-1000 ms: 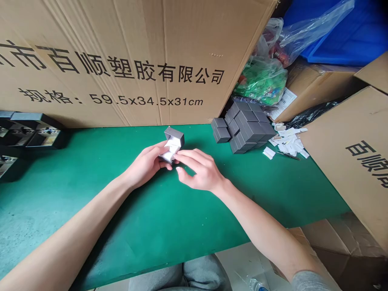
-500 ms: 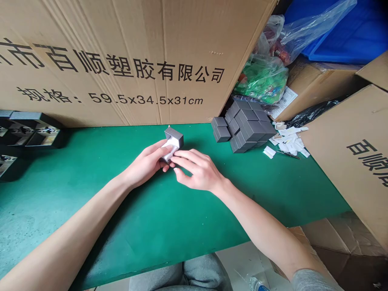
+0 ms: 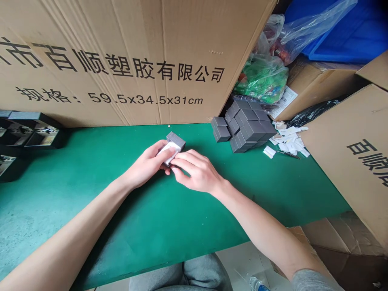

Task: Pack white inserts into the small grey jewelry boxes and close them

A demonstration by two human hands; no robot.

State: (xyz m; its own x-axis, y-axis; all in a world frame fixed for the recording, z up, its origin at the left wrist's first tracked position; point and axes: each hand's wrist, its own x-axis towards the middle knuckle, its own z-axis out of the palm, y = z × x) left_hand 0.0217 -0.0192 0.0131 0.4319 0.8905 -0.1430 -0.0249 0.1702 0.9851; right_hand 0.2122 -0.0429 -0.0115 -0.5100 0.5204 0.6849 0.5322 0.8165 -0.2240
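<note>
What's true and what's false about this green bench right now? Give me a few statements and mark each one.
1. The left hand and right hand both touch the small grey box with white lining. True.
2. That box sits untouched on the green bench top. False: the hands hold it.
3. Loose white paper slips lie left of the stack of dark grey cube boxes. False: they lie right of it.
4. That stack stands on the bench, right of the hands. True.

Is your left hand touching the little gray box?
Touching. The head view shows the left hand with its fingers lying across the white part of the little gray box, holding it.
</note>
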